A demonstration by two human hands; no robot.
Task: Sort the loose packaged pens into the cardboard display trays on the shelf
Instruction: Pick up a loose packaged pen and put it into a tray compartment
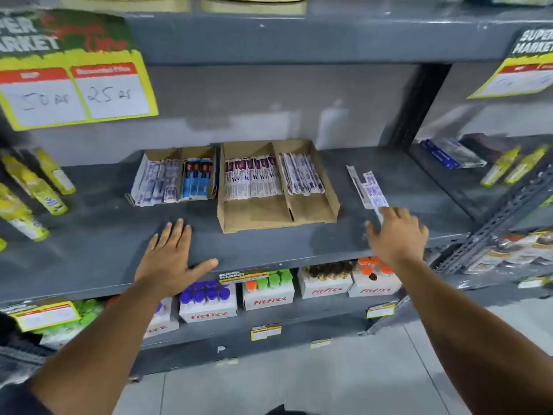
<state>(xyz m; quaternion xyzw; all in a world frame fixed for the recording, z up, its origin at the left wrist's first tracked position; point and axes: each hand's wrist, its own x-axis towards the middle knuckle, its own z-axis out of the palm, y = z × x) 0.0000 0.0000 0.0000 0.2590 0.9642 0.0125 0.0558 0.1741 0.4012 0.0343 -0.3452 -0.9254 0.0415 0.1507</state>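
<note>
Two cardboard display trays stand on the grey shelf. The larger tray (311, 215) in the middle holds white and purple packaged pens in both compartments. The smaller tray (155, 155) to its left holds white-purple packs and blue packs. A few loose packaged pens (369, 187) lie on the shelf to the right of the larger tray. My right hand (398, 235) is over their near end, fingertips touching the closest pack; whether it grips is unclear. My left hand (172, 260) lies flat and open on the shelf's front edge, holding nothing.
Yellow bottles (33, 193) lie at the shelf's left end. Price signs (74, 88) hang from the shelf above. Boxes of capped bottles (269, 292) fill the lower shelf. A slotted metal upright (502, 214) and more goods stand to the right.
</note>
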